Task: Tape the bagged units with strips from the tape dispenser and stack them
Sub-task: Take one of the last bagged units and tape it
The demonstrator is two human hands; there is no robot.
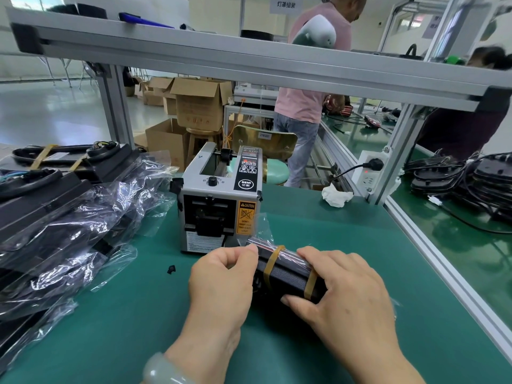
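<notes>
A black unit in a clear bag (285,270), with two yellowish bands around it, lies on the green mat just in front of the grey tape dispenser (219,200). My left hand (221,284) pinches the bag's plastic at the unit's left end. My right hand (349,295) grips the unit's right end from above. To the left lies a pile of bagged black units (63,228), and behind it taped units (69,159) with tan strips across them.
A small black scrap (171,269) lies on the green mat (138,314). A crumpled white tissue (336,195) sits by a power socket (370,173). Aluminium frame posts (399,153) border the bench. Black cabled parts (465,178) are heaped on the right bench. People stand behind.
</notes>
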